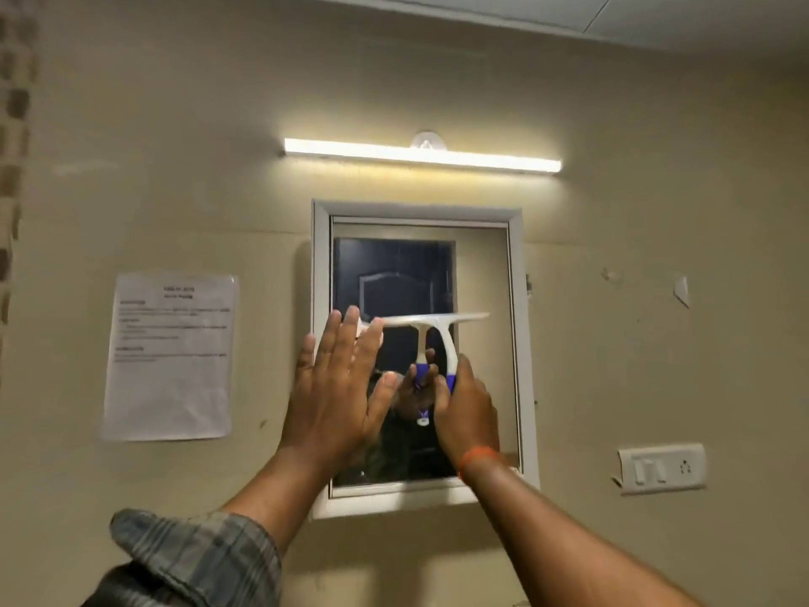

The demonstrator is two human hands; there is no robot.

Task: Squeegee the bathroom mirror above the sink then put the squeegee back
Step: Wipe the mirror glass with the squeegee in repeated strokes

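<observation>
The squeegee (431, 332) is being held against the mirror (481, 343) by the right hand (466, 409), whose grip is being closed around the blue-and-white handle, the fingers curled round it. Directly above that grip, the white blade is being kept level across the glass, roughly at mid-height of the pane. To the left of the grip, the left hand (339, 387) is being held flat with fingers straight and spread, laid over the left edge of the mirror frame and overlapping the blade's left end; whether the palm is actually being pressed on the glass cannot be told.

The wiping stage is judged to be under way rather than finished: glass is lying both above and below the blade, and no clear difference between wiped and unwiped areas is being shown. The lower half is probably being left for coming strokes. The return of the squeegee is not yet begun, and its resting place and the sink are not being shown.
</observation>
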